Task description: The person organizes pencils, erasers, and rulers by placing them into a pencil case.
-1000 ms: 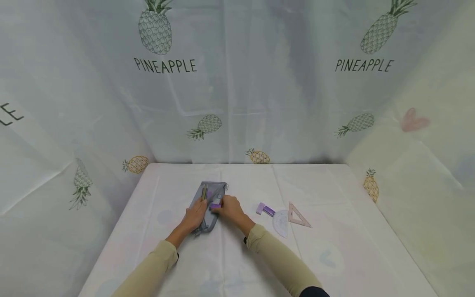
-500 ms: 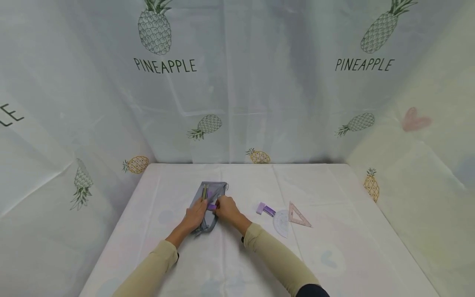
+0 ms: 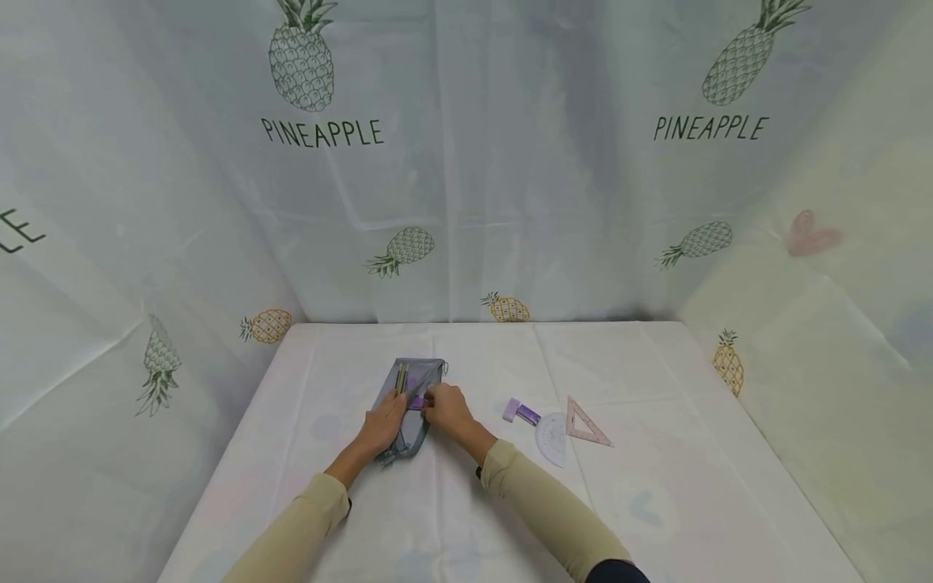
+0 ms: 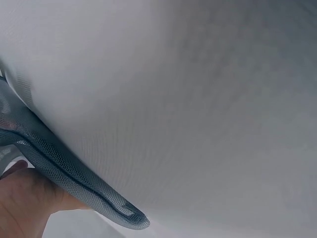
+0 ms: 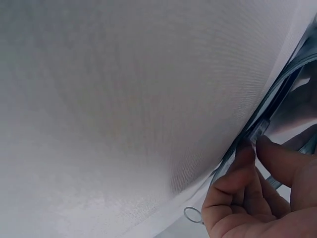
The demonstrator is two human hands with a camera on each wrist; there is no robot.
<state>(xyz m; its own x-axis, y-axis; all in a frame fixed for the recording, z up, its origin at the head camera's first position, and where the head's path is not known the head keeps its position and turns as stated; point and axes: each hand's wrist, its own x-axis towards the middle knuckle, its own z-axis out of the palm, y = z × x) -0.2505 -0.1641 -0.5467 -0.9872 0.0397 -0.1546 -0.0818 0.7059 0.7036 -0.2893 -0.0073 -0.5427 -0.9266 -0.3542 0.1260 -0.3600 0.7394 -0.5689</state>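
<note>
A grey mesh pencil case (image 3: 417,437) lies on the table, left of centre, with slim pencils (image 3: 402,379) showing at its upper part. My left hand (image 3: 383,423) grips the case along its left side; in the left wrist view the mesh edge (image 4: 84,183) runs across that hand (image 4: 29,201), whose fingers are mostly hidden. At the case's opening, my right hand (image 3: 448,409) pinches a small purple piece (image 3: 417,402). In the right wrist view, thumb and forefinger of the right hand (image 5: 257,188) meet on its clear end (image 5: 259,130), beside the zip edge.
To the right lie a light purple block (image 3: 512,409), a darker purple stick-like piece (image 3: 529,414), a clear protractor (image 3: 551,440) and a pinkish set square (image 3: 585,427). A ring zip pull (image 5: 193,214) hangs from the case. Pineapple-print cloth walls (image 3: 496,202) stand behind the table.
My right hand has shifted slightly, and the purple piece has moved a little up and left, farther over the case. The left hand has stayed put on the case.
</note>
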